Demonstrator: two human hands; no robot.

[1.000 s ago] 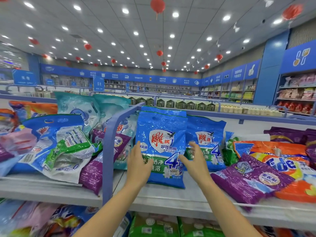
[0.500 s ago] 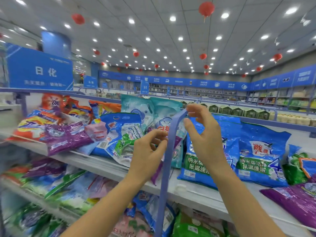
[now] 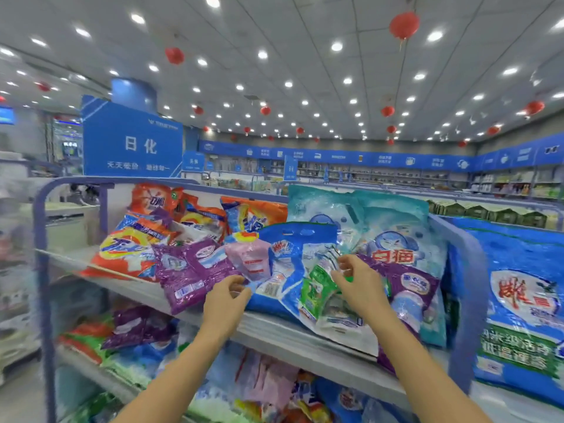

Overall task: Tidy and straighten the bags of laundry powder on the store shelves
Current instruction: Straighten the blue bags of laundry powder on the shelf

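Our right hand (image 3: 360,285) pinches the green bag (image 3: 317,290); left hand (image 3: 225,300) grip unclear. Both have quit the divider (image 3: 467,285). White shelf (image 3: 274,334), lanterns (image 3: 403,25) overhead.

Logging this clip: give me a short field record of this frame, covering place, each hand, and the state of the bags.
place: store aisle, upper shelf of laundry powder bags
left hand: fingers curled at the lower corner of the blue bag; grip unclear from blur
right hand: pinches the green and white bag
bags: jumbled and overlapping; purple bag lies slanted
divider: blue rail, right of both hands
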